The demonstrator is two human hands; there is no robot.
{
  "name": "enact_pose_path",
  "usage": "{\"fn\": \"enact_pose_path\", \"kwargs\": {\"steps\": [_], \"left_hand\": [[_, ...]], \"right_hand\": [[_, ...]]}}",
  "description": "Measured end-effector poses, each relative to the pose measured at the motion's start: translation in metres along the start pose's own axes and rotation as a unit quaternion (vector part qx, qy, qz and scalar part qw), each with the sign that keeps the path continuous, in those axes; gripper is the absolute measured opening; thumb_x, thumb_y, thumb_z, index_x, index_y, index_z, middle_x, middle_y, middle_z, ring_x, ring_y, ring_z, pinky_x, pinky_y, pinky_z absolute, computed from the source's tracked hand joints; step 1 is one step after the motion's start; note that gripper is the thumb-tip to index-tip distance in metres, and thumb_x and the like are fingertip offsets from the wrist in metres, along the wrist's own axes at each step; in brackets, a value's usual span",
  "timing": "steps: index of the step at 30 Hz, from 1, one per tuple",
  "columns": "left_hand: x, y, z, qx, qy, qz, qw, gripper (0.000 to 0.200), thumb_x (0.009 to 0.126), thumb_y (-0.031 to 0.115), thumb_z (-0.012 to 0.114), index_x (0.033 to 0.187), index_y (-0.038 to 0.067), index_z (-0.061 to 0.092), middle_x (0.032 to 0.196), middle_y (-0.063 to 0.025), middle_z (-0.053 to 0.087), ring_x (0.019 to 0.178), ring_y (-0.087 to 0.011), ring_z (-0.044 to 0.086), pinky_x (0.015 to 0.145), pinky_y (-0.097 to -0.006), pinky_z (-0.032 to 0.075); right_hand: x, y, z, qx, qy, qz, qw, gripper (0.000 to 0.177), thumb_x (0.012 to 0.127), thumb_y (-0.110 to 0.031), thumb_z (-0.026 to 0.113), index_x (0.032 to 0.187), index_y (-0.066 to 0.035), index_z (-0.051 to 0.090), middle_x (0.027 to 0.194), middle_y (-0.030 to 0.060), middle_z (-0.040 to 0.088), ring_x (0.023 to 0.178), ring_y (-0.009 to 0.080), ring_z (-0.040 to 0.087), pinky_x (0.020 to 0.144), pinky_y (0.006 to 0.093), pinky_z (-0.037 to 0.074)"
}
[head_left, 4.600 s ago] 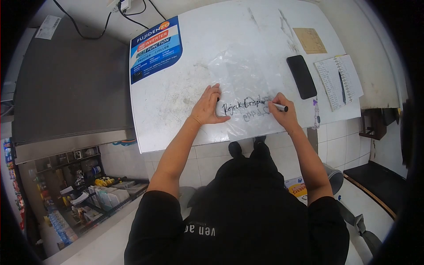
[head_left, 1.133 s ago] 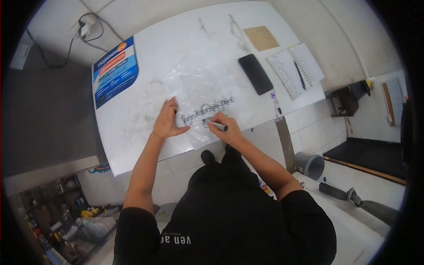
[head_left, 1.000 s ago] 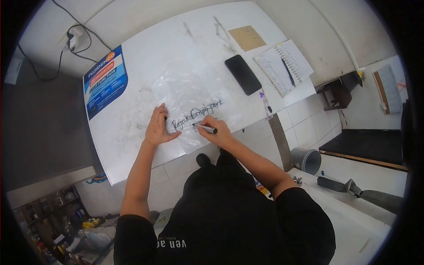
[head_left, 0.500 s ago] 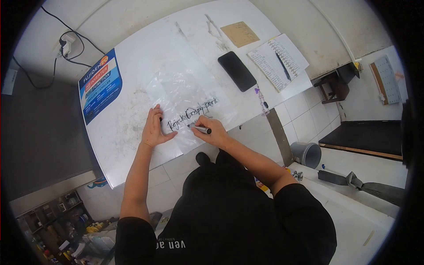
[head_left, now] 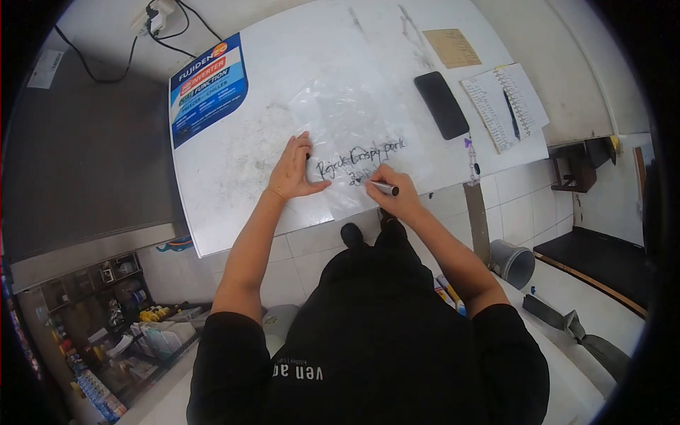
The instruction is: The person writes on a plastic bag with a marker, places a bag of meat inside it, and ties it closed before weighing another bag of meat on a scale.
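On the white tabletop (head_left: 241, 142), near its front edge: one clear plastic bag (head_left: 354, 120), flat, lettered in black. Your left hand (head_left: 292, 172) lay open, palm down, pinning the bag's left edge. Your right hand (head_left: 395, 198) was closed around a marker (head_left: 383, 188), its tip on the bag under the lettering. Farther right lay a black phone (head_left: 441, 105) and a spiral notebook (head_left: 496, 106).

The word "pork" has been added to the first written line (head_left: 361, 157) on the clear plastic bag (head_left: 347, 106) since the earliest picture. The right hand (head_left: 398, 200) with the marker (head_left: 383, 188) has been brought down beneath that line, where fresh marks (head_left: 361, 178) have been started
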State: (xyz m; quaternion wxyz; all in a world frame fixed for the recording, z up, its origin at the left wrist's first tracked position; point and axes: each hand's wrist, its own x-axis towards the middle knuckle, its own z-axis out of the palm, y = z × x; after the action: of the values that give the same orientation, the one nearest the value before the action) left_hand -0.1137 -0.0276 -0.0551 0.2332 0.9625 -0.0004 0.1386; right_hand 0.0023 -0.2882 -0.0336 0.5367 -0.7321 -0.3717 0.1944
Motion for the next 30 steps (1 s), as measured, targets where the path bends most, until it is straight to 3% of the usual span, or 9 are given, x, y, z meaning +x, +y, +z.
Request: {"fn": "enact_pose_path", "kwargs": {"steps": [2, 6, 8, 11, 21, 24, 26, 30], "left_hand": [[-0.001, -0.001, 0.001, 0.003, -0.003, 0.003, 1.000, 0.076, 0.058, 0.037, 0.088, 0.108, 0.002, 0.043, 0.116, -0.0181, 0.048, 0.128, -0.0418, 0.045, 0.113, -0.0550, 0.030], [-0.001, -0.001, 0.001, -0.001, -0.005, 0.003, 1.000, 0.076, 0.059, 0.039, 0.087, 0.109, 0.002, 0.042, 0.117, -0.0178, 0.047, 0.129, -0.0419, 0.044, 0.114, -0.0547, 0.029], [-0.001, 0.000, 0.000, 0.000, -0.007, 0.002, 1.000, 0.076, 0.059, 0.039, 0.087, 0.109, 0.002, 0.042, 0.117, -0.0177, 0.047, 0.129, -0.0418, 0.044, 0.114, -0.0546, 0.029], [-0.001, -0.001, 0.001, 0.003, -0.011, 0.001, 1.000, 0.076, 0.059, 0.040, 0.087, 0.109, 0.002, 0.042, 0.116, -0.0179, 0.047, 0.129, -0.0419, 0.044, 0.114, -0.0544, 0.029], [0.000, 0.001, 0.000, 0.003, -0.012, -0.001, 1.000, 0.077, 0.059, 0.039, 0.087, 0.110, 0.002, 0.042, 0.117, -0.0176, 0.046, 0.128, -0.0420, 0.044, 0.113, -0.0550, 0.030], [0.000, 0.000, 0.000, 0.002, -0.011, 0.001, 1.000, 0.078, 0.059, 0.039, 0.087, 0.111, 0.002, 0.042, 0.117, -0.0177, 0.047, 0.128, -0.0420, 0.045, 0.113, -0.0551, 0.030], [-0.001, 0.000, 0.000, 0.004, -0.009, 0.002, 1.000, 0.078, 0.059, 0.038, 0.087, 0.111, 0.002, 0.042, 0.117, -0.0178, 0.047, 0.128, -0.0419, 0.045, 0.113, -0.0550, 0.030], [0.000, 0.001, 0.000, 0.002, -0.015, -0.005, 1.000, 0.078, 0.058, 0.037, 0.088, 0.110, 0.003, 0.040, 0.117, -0.0167, 0.046, 0.130, -0.0412, 0.043, 0.114, -0.0546, 0.028]], "right_hand": [[-0.001, -0.003, -0.003, -0.029, -0.025, 0.019, 0.999, 0.021, 0.083, -0.015, 0.072, 0.083, -0.003, 0.055, 0.067, 0.0121, 0.060, 0.060, 0.0214, 0.061, 0.058, 0.0321, 0.046], [0.000, -0.001, -0.002, -0.019, -0.001, -0.004, 1.000, 0.022, 0.084, -0.016, 0.071, 0.084, -0.002, 0.054, 0.065, 0.0122, 0.060, 0.057, 0.0218, 0.059, 0.057, 0.0323, 0.046], [0.005, 0.000, -0.005, -0.012, 0.025, 0.034, 0.999, 0.023, 0.082, -0.016, 0.072, 0.084, -0.003, 0.054, 0.072, 0.0152, 0.063, 0.067, 0.0298, 0.065, 0.062, 0.0345, 0.049], [0.007, 0.002, -0.007, -0.041, 0.019, 0.030, 0.999, 0.023, 0.083, -0.016, 0.072, 0.084, -0.002, 0.053, 0.073, 0.0161, 0.064, 0.067, 0.0324, 0.064, 0.061, 0.0354, 0.048], [0.005, 0.007, -0.015, -0.023, -0.005, 0.030, 0.999, 0.023, 0.082, -0.016, 0.071, 0.083, -0.002, 0.054, 0.072, 0.0151, 0.063, 0.063, 0.0321, 0.061, 0.057, 0.0350, 0.045], [0.006, 0.007, -0.019, -0.031, -0.015, 0.057, 0.998, 0.023, 0.082, -0.015, 0.071, 0.082, -0.002, 0.052, 0.071, 0.0140, 0.062, 0.060, 0.0285, 0.058, 0.057, 0.0334, 0.044], [0.010, 0.008, -0.018, -0.012, 0.045, 0.037, 0.998, 0.023, 0.082, -0.014, 0.071, 0.082, -0.002, 0.051, 0.068, 0.0122, 0.059, 0.056, 0.0226, 0.052, 0.055, 0.0316, 0.042], [0.008, 0.008, -0.020, -0.016, 0.045, -0.005, 0.999, 0.024, 0.082, -0.014, 0.071, 0.081, -0.002, 0.050, 0.067, 0.0107, 0.058, 0.057, 0.0179, 0.050, 0.055, 0.0310, 0.043]]}}
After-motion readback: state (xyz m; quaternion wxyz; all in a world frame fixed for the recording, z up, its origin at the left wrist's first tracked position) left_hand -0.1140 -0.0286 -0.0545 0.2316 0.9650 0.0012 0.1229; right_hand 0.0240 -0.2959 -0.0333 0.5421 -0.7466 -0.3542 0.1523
